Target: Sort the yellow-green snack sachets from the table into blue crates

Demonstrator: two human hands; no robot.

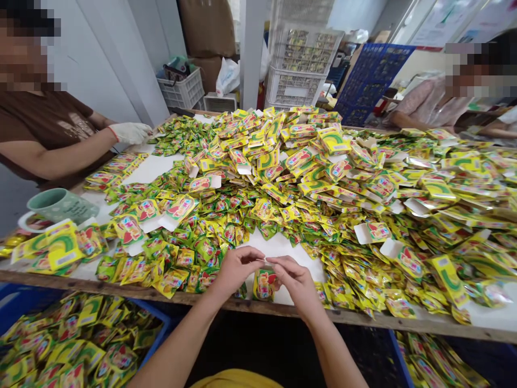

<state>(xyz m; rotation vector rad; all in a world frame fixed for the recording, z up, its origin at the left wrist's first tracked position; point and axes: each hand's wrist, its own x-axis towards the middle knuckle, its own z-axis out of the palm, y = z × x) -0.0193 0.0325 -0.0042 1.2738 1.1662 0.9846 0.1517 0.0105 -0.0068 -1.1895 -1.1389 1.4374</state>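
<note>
Both my hands meet at the near edge of the table around one small yellow printed box (263, 286), which stands with its flap end up. The fingers of my left hand (241, 268) are pinched on the flap from the left. From the right, my right hand (294, 277) grips the same flap end with thumb and fingers. Around them lie small green and yellow sachets (205, 250) on the left and yellow sachets (347, 280) on the right. Beyond rises a heap of flat printed boxes (283, 145), several with white flaps open.
A green mug (60, 207) stands at the left. Below the wooden table edge (161, 297), a blue crate (163, 328) holds filled boxes. A gloved hand (131, 133) of a co-worker is at the far left; another person (428, 102) sits right. White crates (299, 64) stack behind.
</note>
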